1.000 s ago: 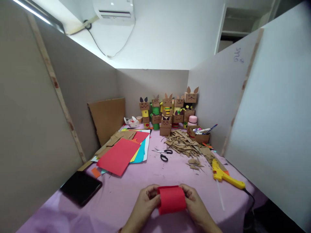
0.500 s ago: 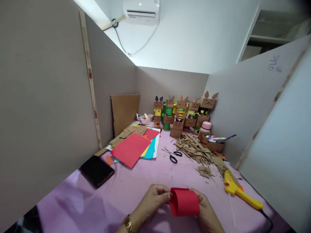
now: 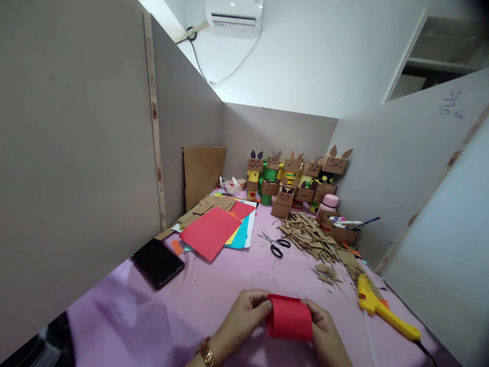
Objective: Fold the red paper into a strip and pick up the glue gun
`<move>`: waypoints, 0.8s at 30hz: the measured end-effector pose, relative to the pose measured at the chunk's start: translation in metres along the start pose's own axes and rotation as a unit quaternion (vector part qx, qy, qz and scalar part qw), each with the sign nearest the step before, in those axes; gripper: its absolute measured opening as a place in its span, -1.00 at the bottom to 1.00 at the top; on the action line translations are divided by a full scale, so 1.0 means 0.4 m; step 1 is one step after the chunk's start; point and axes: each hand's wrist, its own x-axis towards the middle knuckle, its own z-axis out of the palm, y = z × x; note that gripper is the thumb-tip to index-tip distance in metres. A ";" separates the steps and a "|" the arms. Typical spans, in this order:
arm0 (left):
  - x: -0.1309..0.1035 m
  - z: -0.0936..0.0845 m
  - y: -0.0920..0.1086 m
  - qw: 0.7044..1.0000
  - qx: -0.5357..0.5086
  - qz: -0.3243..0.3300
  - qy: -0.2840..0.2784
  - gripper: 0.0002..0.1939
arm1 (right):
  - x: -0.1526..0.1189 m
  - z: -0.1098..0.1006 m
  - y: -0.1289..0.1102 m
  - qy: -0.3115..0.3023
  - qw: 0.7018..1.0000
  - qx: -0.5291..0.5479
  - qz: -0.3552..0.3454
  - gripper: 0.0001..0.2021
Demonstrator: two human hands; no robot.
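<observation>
A strip of red paper (image 3: 291, 320) is curled into a loop at the bottom centre, its open side toward the left. My left hand (image 3: 250, 312) pinches its left edge between thumb and fingers; a gold watch is on that wrist. At the loop's right edge, my right hand (image 3: 324, 326) grips the paper, with some fingers hidden behind it. Black-handled scissors (image 3: 277, 245) lie open on the pink cloth (image 3: 229, 278) beyond the hands.
Red sheets (image 3: 210, 233) and a black phone (image 3: 158, 263) lie left. Cardboard scraps (image 3: 307, 234), a pen box (image 3: 338, 229) and a yellow glue gun (image 3: 385, 309) are right. Several cardboard animal figures (image 3: 282, 202) stand at the back, between grey partitions (image 3: 278, 125).
The view has shifted slightly, moving the table items rightward in the picture. The red loop has turned a little, showing less of its inside. Both hands still hold it.
</observation>
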 end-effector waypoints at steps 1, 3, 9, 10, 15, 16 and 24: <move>-0.001 0.002 0.002 1.000 0.009 0.003 0.003 -0.65 | 0.001 -0.002 0.001 -0.012 1.000 -0.018 -0.001 -0.90; -0.003 0.005 0.005 1.000 0.025 0.008 0.010 -0.65 | 0.003 -0.007 0.004 -0.030 0.998 -0.049 -0.003 -0.92; -0.006 0.006 0.009 0.999 0.040 0.016 0.010 -0.66 | 0.006 -0.021 0.015 -0.040 0.998 -0.045 0.006 -0.90; -0.006 0.006 0.010 0.999 0.041 0.018 0.009 -0.68 | 0.006 -0.022 0.016 -0.040 0.998 -0.046 0.006 -0.89; -0.005 0.006 0.010 0.998 0.050 0.029 0.013 -0.79 | 0.003 -0.019 0.014 -0.036 0.997 -0.060 -0.018 -0.86; -0.006 0.007 0.009 0.998 0.052 0.031 0.014 -0.79 | 0.003 -0.018 0.013 -0.037 0.997 -0.059 -0.023 -0.86; -0.007 0.009 0.011 0.996 0.079 0.044 0.016 -0.77 | 0.002 -0.027 0.020 0.008 0.997 -0.061 -0.037 -0.82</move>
